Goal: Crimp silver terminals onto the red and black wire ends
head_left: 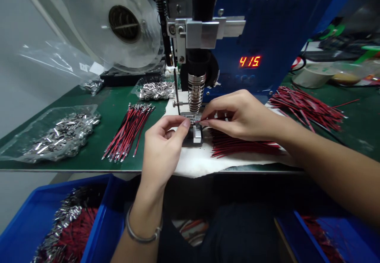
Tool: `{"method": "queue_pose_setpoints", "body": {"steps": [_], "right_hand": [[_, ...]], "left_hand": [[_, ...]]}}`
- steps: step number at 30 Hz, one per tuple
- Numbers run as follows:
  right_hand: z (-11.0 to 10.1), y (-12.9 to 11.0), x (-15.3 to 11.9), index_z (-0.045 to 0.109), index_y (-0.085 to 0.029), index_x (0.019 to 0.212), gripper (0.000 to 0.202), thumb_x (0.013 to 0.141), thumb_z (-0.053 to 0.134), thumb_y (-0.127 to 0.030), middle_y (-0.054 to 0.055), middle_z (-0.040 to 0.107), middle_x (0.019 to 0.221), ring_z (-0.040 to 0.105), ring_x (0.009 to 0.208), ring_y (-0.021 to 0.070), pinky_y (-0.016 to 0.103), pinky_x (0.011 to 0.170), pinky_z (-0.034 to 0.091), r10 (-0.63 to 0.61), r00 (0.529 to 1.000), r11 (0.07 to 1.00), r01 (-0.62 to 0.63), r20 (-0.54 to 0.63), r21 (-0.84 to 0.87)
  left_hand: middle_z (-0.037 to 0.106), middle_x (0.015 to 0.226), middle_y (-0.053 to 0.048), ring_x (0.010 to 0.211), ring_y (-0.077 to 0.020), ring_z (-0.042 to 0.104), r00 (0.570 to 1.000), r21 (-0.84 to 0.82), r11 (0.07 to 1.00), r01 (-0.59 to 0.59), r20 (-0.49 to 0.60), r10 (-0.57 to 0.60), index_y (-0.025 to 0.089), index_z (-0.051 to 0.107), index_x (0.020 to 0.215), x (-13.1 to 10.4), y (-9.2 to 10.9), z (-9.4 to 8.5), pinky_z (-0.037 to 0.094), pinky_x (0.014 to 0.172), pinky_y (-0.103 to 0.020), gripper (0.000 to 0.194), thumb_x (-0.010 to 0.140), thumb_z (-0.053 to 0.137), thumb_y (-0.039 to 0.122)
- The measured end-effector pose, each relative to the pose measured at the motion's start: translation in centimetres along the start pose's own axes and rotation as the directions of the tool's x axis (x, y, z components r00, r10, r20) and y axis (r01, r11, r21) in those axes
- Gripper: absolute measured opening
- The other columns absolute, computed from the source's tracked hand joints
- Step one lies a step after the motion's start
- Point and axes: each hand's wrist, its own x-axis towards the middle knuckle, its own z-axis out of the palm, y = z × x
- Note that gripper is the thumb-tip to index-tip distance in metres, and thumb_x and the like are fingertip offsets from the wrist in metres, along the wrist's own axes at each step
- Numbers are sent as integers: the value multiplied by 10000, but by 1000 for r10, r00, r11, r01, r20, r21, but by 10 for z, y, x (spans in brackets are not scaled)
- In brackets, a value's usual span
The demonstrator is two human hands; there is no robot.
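Note:
My right hand (237, 116) is closed in a pinch on a thin red and black wire (204, 121), at the fixture under the soldering machine. Opposite it, my left hand (164, 146) has thumb and index finger pressed together on a small metal connector (192, 122); the fingertips partly hide it. Just above the fingertips is the machine's spring-wrapped soldering head (196, 92). Below them sits the small metal fixture block (197, 134). A bundle of red and black wires (243, 146) lies on white paper (192, 166) beneath my right hand.
Wires with metal ends (127, 132) lie to the left. Beside them are plastic bags of metal connectors (62, 134). More wires (308, 106) rest at the right. Blue bins (102, 219) stand below the table edge. A blue machine housing (234, 29) with a red display rises behind.

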Motion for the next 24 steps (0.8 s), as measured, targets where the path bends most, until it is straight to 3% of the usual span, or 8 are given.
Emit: {"method": "queue_pose_setpoints", "body": {"steps": [24], "right_hand": [[-2, -1, 2, 694, -137, 820, 121, 789, 593, -77, 28, 705, 757, 608, 656, 113, 210, 620, 443, -18, 999, 1000, 18, 37, 20]], "left_hand": [[606, 727, -6, 414, -23, 262, 1000, 30, 999, 9, -8, -9, 160, 673, 820, 0, 0, 1, 198, 371, -205, 155, 774, 689, 308]]}}
